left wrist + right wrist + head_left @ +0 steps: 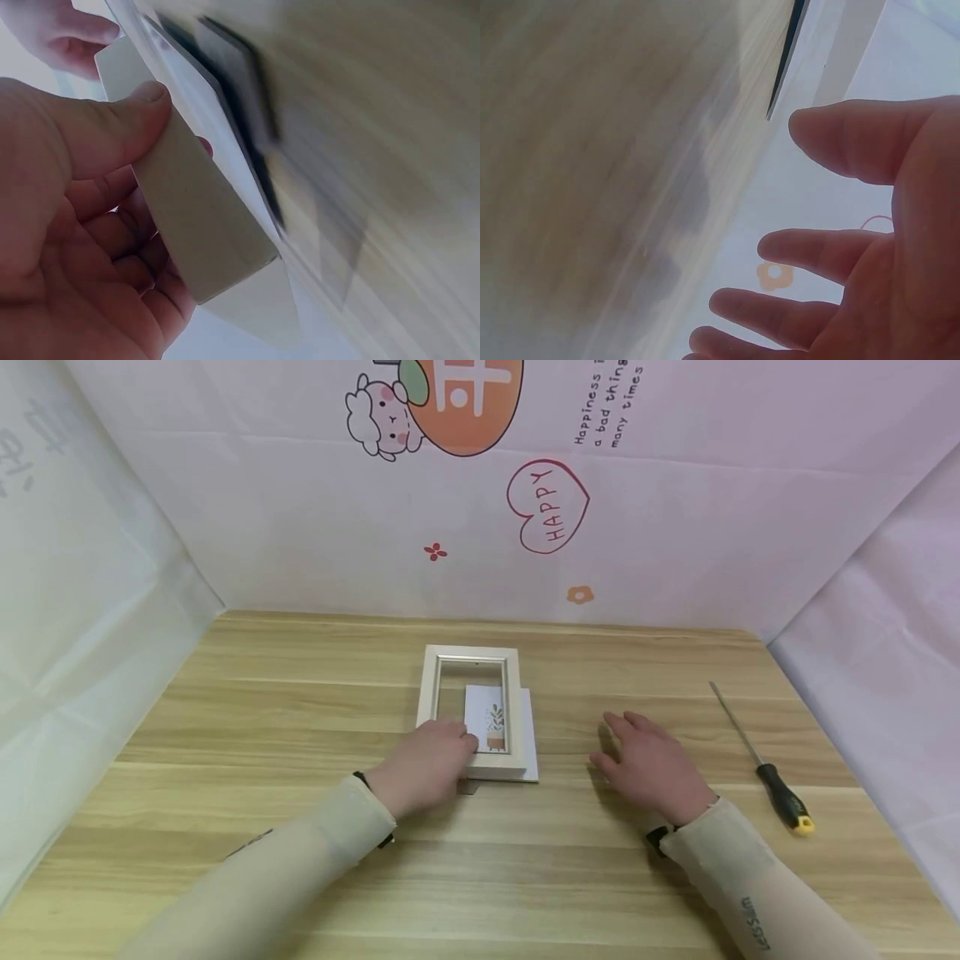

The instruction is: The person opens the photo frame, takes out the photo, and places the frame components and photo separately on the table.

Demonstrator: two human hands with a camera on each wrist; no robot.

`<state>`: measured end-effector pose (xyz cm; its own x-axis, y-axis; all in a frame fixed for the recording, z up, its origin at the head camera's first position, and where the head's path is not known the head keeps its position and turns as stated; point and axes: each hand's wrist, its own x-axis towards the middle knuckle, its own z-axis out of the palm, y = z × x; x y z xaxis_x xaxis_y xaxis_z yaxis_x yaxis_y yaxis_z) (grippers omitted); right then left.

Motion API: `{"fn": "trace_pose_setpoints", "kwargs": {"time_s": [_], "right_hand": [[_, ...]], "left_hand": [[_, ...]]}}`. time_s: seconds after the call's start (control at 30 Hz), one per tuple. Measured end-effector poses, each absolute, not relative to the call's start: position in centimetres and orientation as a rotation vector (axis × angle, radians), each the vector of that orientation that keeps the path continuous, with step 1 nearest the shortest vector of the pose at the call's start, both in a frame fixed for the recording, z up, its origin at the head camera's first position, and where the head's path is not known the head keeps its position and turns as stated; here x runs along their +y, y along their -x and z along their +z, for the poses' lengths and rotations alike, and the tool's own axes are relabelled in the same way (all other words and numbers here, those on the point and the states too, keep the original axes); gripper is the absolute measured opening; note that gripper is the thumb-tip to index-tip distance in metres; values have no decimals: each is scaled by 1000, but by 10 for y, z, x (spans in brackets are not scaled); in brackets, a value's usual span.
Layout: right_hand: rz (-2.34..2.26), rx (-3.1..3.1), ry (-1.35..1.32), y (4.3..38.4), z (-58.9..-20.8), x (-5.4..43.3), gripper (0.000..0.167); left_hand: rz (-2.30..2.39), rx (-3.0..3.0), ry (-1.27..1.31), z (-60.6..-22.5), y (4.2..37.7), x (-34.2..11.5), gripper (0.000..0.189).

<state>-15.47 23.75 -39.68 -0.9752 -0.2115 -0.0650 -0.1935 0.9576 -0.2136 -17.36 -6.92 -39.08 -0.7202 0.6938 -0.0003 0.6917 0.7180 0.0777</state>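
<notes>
My left hand (427, 764) grips the near left part of a white picture frame (513, 706). In the left wrist view the thumb lies along the frame's outer side, with the other fingers curled at its far side. Under the frame is a white card (529, 735) printed with a potted plant, partly seen through the opening and sticking out to the right. A dark flat piece (240, 75) shows beneath the card in the left wrist view. To the right of the frame, my right hand (648, 768) hovers over the table, fingers spread and holding nothing.
A screwdriver (783, 797) with a black and yellow handle lies at the right of the wooden table (300, 693). White cloth walls (315, 535) with printed drawings stand behind and at both sides.
</notes>
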Motion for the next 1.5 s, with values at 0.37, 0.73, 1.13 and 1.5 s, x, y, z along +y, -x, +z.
{"fn": "trace_pose_setpoints", "kwargs": {"time_s": [0.37,0.73,1.13,1.5], "right_hand": [[-334,3001,287,155,-396,242,67],[-345,2986,283,155,-393,248,66],[-341,2965,280,154,-392,253,67],[-340,2964,288,153,-391,255,66]], "left_hand": [[165,2981,-1013,-384,197,-149,13],[178,3012,-720,-380,242,-243,10],[114,2967,-548,-397,275,-329,9],[159,2975,-359,-398,277,-375,25]]}}
